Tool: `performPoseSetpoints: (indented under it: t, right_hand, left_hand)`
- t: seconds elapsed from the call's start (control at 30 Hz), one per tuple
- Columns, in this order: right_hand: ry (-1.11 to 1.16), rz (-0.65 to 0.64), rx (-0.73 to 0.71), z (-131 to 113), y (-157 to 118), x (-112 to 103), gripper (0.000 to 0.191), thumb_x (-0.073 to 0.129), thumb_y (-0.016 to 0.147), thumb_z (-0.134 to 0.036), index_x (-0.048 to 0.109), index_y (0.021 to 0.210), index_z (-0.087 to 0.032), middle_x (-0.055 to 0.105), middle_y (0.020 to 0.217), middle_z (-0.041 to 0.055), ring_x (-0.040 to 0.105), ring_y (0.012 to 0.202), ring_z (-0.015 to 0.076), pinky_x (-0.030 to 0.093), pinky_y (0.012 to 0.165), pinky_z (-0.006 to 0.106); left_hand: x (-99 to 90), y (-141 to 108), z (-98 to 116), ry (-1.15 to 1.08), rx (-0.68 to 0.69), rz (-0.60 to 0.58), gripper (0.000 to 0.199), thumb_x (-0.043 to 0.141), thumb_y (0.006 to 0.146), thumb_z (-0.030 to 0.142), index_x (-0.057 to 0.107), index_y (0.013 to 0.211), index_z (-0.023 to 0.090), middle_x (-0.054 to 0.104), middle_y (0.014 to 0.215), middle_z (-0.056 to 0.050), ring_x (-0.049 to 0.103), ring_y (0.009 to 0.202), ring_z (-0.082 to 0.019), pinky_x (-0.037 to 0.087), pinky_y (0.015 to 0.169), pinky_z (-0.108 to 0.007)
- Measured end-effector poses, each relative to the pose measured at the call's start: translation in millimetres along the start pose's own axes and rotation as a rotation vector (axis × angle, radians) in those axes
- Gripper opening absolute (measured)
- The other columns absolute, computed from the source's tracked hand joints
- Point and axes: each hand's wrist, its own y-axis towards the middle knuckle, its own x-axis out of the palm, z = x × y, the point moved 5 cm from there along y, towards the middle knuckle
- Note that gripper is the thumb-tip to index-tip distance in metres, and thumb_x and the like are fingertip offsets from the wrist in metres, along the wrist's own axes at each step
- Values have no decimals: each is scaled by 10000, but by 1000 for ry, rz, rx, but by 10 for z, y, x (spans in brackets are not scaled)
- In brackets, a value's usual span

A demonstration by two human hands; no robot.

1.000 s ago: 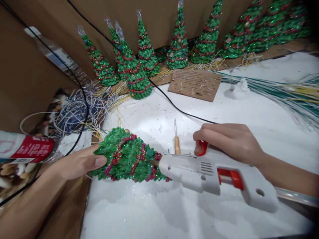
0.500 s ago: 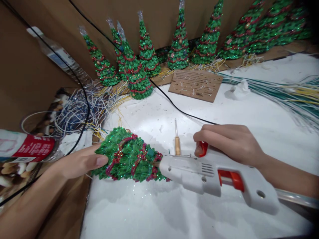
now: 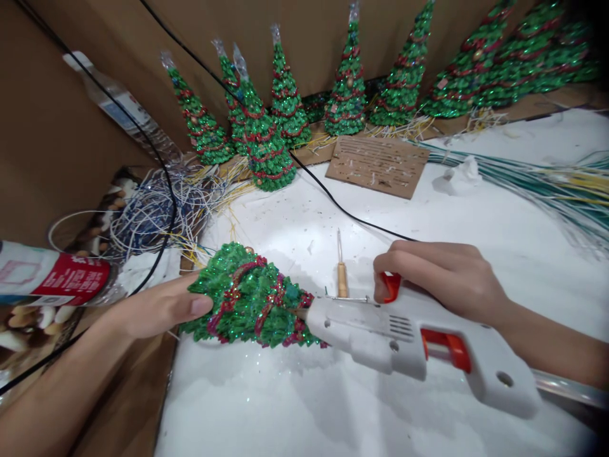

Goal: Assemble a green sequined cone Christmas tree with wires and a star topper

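White tabletop (image 3: 228, 400), glittery conical tree (image 3: 248, 306).

brown wall (image 3: 314, 38) behind | white worktop (image 3: 228, 412) | bright light patch (image 3: 283, 231) mid-surface

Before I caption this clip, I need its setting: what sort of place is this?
Probably a small craft workshop: a hot-glue gun in the right hand, several standing miniature Christmas trees and a bundle of wires.
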Motion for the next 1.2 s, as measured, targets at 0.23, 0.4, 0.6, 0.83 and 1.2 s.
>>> performPoseSetpoints:
  t: [0.23,0.4,0.6,0.83,1.2]
  right_hand:
    - [-54,49,-62,-27,-18,-4,336,289,965,-370,551,832,-206,592,697,5,508,578,140,312,524,289]
    - [-53,72,-81,-26,-16,-13,344,291,977,-353,556,821,-198,597,702,10,507,575,136,312,527,287]
    - [-47,41,-86,-21,-9,-10,319,331,962,-373,557,812,-207,597,703,7,515,567,134,309,519,279]
    - [-6,31,11,-5,2,3,340,305,938,-385,551,775,-217,578,675,0,502,555,146,328,522,294]
    - [-57,90,-8,9,-16,-14,389,238,983,-313,563,796,-211,578,670,3,495,552,142,311,532,294]
  left_hand:
    - [-30,-54,-117,52,-55,11,400,390,867,467,632,958,161,633,930,1,545,826,-157,484,777,-197]
    - [-22,-59,-146,83,-53,-2,434,368,876,478,643,999,165,653,964,-12,559,873,-174,486,826,-227]
    - [-17,-57,-127,77,-58,9,438,353,875,463,652,1018,176,673,912,-7,564,835,-166,501,769,-218]
    - [-16,-41,-76,63,-73,5,428,399,857,500,652,966,173,656,905,5,552,811,-160,487,758,-203]
    - [30,10,8,28,-93,-36,526,382,865,571,661,1037,159,661,832,3,540,892,-194,461,842,-227]
